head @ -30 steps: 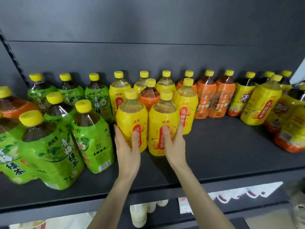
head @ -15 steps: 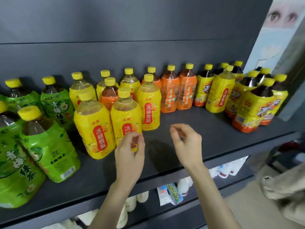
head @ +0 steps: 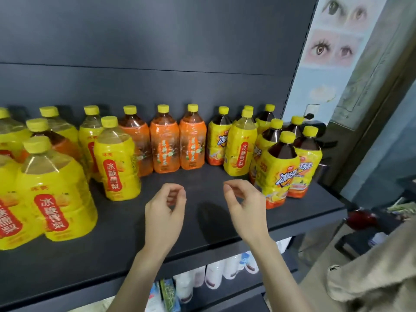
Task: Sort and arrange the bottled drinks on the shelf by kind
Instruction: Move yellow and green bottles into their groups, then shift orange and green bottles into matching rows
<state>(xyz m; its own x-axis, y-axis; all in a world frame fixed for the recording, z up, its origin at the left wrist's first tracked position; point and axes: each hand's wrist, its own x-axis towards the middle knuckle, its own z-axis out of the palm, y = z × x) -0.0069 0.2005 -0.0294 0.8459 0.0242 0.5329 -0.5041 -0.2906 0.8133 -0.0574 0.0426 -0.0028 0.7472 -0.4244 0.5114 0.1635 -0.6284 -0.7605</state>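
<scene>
Shelf (head: 108, 255), dark grey. Pear-drink bottles (head: 117, 158) grouped at left. Orange-label bottles (head: 164, 145) in back row, centre. Iced-tea bottles (head: 279, 172) clustered at right, with 1 stray pear bottle (head: 240, 149) among them. Left hand (head: 165, 212) and right hand (head: 245, 210) hover over bare shelf front, fingers loosely curled, holding nothing.

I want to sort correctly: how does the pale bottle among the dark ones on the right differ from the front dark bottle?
Liquid: the pale bottle holds clear drink; the dark bottle holds brown drink. Label: the pale bottle has a red vertical badge; the dark bottle has slanted blue letters over orange. Both stand upright with yellow caps.
</scene>
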